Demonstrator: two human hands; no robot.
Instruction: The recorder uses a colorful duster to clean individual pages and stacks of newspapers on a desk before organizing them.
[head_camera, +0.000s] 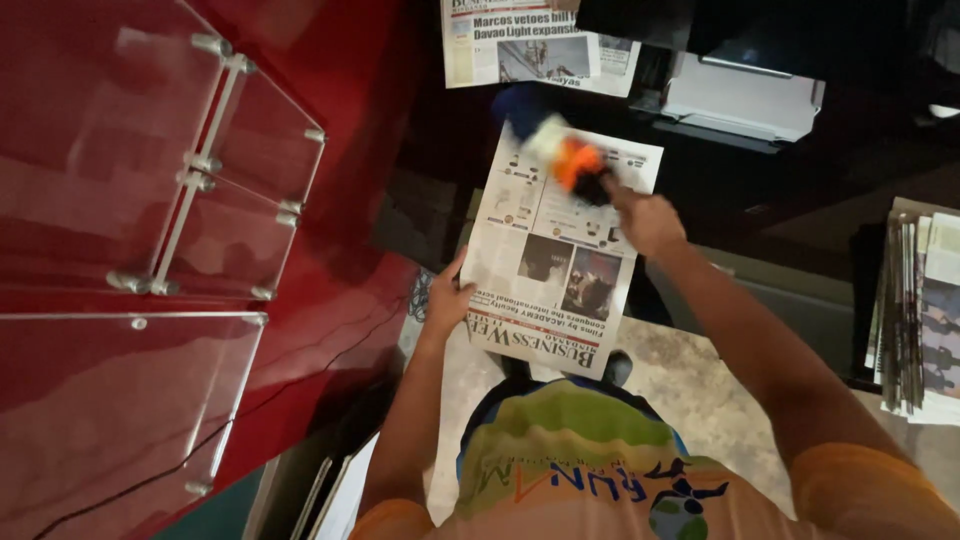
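Newspaper (555, 270) held out flat in front of the body, front page up, masthead end toward the wearer, long axis running away from the chest and tilted slightly to the right at its far end. Hangs over a dark gap between a red glossy panel (330, 120) on the left and a pale stone floor (690, 390) below.

Left hand (445, 300) at the paper's near-left edge, closed on that edge with the thumb over the page; grip pinching the sheet. Right hand (648, 222) beyond the paper's right margin, wrapped around the dark handle of a duster (565, 158) with an orange collar and a pale, blurred head. Duster head lies over the far, upper part of the page; contact with the paper not determinable through the motion blur.

Key relation: the page lies to the left of and below the right hand, the duster's axis crossing the page's far end diagonally from lower right to upper left. Left hand is the nearer one to the paper's body and the only one carrying it; right forearm reaches past the right edge.

Also noted: clear acrylic shelving (200, 190) with metal fittings mounted on the red panel; a second newspaper (530, 45) lying farther off; a white printer-like machine (745, 95) at upper right; a stack of papers (915, 310) at the right border.
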